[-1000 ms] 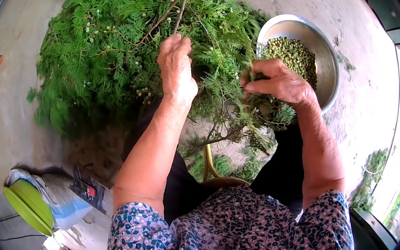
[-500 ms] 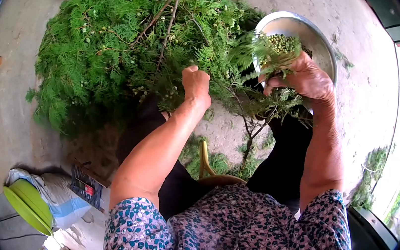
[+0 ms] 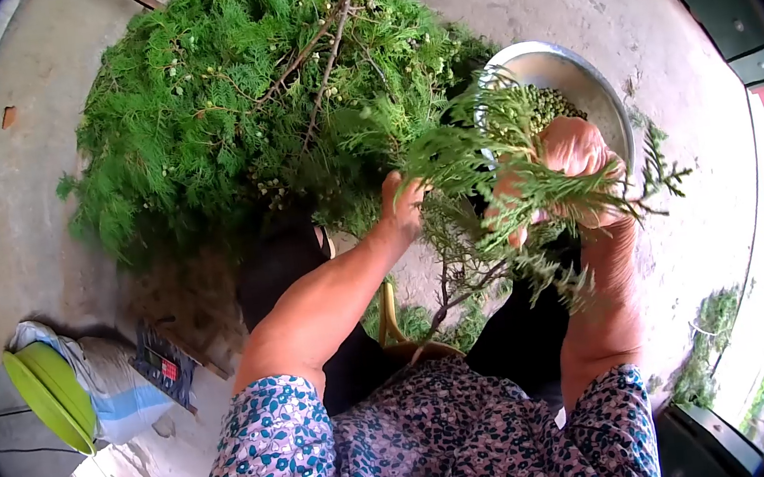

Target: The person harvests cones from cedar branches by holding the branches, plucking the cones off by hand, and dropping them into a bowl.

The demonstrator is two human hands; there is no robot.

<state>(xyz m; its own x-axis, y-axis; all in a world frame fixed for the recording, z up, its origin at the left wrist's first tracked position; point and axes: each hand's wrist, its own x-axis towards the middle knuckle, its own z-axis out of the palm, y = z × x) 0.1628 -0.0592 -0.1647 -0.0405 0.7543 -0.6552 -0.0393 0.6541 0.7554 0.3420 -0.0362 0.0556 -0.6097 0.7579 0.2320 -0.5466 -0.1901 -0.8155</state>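
A leafy evergreen branch [image 3: 476,146] with flat, scaly sprays stretches between my hands, in front of the metal basin. My left hand [image 3: 404,207] is closed at the branch's left side, its fingertips partly hidden by leaves. On the right, my right hand [image 3: 577,157] is curled among the sprays at the basin's near edge, with foliage crossing over its fingers. Small round green cones [image 3: 549,105] lie inside the metal basin [image 3: 608,101]. A large heap of cut evergreen branches [image 3: 224,115], dotted with pale cones, lies beyond my left hand.
A bare woody stem [image 3: 335,53] rests across the heap. Below my hands, a yellowish curved seat frame [image 3: 389,314] shows between my legs. At left are a lime-green basin [image 3: 51,398], a pale sack [image 3: 126,403] and a dark device with buttons [image 3: 164,368]. Loose greenery [image 3: 708,341] lies at right.
My left hand has shifted right and nearer my body. My right hand has turned and come slightly closer, and the foliage between the hands now spreads wider across the basin's near side.
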